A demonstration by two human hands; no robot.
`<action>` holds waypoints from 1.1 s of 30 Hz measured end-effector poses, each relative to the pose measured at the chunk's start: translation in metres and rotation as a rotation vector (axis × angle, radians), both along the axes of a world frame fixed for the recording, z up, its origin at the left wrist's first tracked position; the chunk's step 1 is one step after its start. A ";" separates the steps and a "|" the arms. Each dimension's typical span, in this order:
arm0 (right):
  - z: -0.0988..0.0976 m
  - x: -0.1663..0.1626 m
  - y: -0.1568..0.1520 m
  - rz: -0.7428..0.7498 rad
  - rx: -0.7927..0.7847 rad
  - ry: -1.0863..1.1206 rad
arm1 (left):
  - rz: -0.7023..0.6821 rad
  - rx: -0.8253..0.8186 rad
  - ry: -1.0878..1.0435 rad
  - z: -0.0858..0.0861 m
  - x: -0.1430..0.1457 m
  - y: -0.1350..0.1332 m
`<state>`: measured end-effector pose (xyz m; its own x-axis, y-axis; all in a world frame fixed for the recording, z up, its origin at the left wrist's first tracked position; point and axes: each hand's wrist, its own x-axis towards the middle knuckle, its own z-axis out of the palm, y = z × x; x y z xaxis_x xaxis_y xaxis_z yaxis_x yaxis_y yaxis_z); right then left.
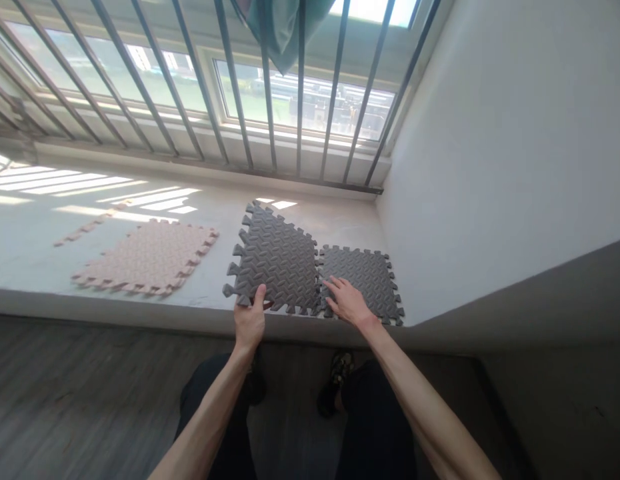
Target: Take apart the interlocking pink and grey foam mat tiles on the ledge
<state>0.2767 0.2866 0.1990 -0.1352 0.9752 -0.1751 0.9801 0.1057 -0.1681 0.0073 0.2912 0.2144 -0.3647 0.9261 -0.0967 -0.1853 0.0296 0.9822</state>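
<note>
My left hand (251,321) grips the near edge of a grey foam mat tile (279,260), thumb on top and fingers underneath. This tile is tilted, its left side raised off the white ledge, and its right edge meets a second grey foam mat tile (363,277). That second tile lies flat by the wall. My right hand (347,300) rests on its near left part beside the seam, fingers spread and pressing down. Whether the interlocking teeth are fully joined along the seam, I cannot tell.
A pink foam mat tile (150,257) lies on the white ledge (35,267) to the left, with a thin pink edge strip (90,227) behind it. Metal bars (270,100) stand before the window. A white wall (490,147) bounds the right side.
</note>
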 end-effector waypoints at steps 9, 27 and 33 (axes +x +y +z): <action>-0.022 -0.008 -0.030 -0.012 0.006 0.003 | 0.170 0.054 -0.050 0.017 -0.021 0.001; -0.031 -0.193 -0.028 -0.669 0.049 1.543 | 0.018 -0.066 -0.513 -0.006 -0.123 -0.056; -0.022 -0.266 -0.015 -0.613 0.064 1.668 | 0.128 -0.016 -0.417 -0.024 -0.139 -0.052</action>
